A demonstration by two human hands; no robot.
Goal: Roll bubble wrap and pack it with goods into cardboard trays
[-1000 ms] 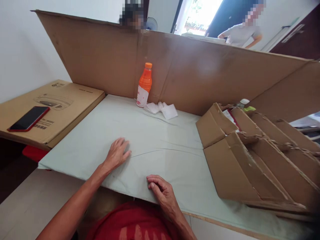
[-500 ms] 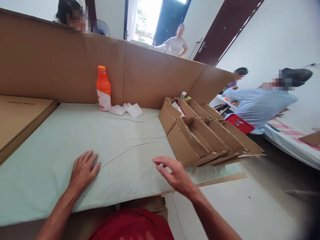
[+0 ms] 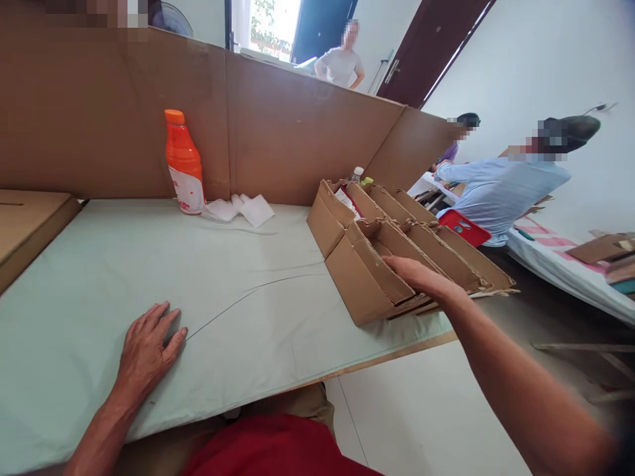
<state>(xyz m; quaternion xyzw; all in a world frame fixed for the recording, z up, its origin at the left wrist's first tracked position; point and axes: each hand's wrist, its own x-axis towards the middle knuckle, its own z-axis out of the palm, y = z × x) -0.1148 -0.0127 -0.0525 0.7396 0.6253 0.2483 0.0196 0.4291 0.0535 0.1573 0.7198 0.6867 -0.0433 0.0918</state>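
Observation:
My left hand (image 3: pixel 149 344) lies flat on the pale green cloth (image 3: pixel 223 357) of the table, fingers a little apart and nothing in them. By its thumb begins a thin dark line (image 3: pixel 223 311), perhaps a thread or a drawn mark, that curves across the cloth toward the boxes. My right hand (image 3: pixel 417 274) reaches over the near wall of a cardboard box (image 3: pixel 364 277) with several compartments. Its fingertips dip inside the front compartment and are hidden there, so whether they hold anything does not show.
An orange bottle (image 3: pixel 184 165) stands at the back before a tall cardboard screen (image 3: pixel 288 132). White tissues (image 3: pixel 255 210) lie beside it. A flat carton (image 3: pixel 30 225) sits at the left. Small bottles (image 3: pixel 357 174) poke up behind the box. A person in light blue (image 3: pixel 516 185) sits beyond at the right.
My right hand has moved right, from over the cloth to inside the front compartment. My left hand stays resting on the cloth. The whole view has shifted slightly.

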